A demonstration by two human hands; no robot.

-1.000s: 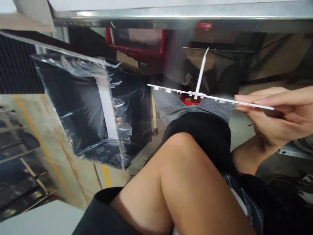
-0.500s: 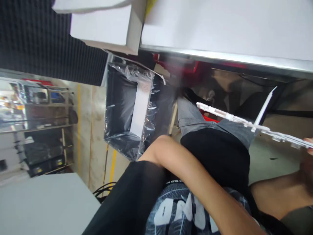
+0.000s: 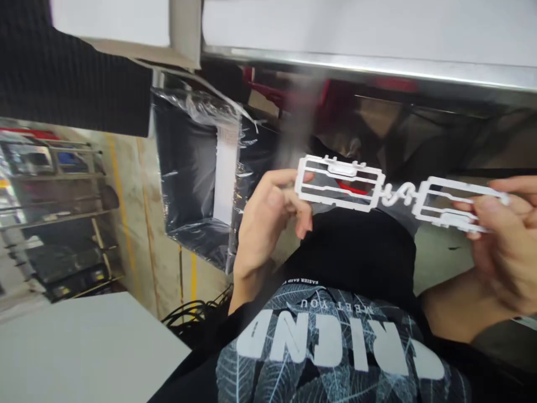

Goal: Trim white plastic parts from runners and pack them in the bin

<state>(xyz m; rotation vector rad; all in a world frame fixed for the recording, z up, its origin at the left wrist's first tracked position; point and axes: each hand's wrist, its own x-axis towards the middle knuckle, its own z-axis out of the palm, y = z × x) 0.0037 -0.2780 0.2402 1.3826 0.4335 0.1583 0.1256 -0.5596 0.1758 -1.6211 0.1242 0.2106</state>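
Observation:
A flat white plastic moulding, two open frames joined by a curly runner in the middle, is held level above my lap. My left hand pinches its left frame with curled fingers. On the right, my right hand grips the other frame between thumb and fingers. Below it lie my black shorts and a printed black shirt.
A black bin lined with clear plastic film stands on the floor to the left, a white strip lying inside it. A metal-edged table runs overhead. Shelving and a white surface lie at the left. Cables coil near my hip.
My left hand has come up and taken hold of the moulding's left end. The moulding has turned from edge-on to face-on. The view has swung left and downwards.

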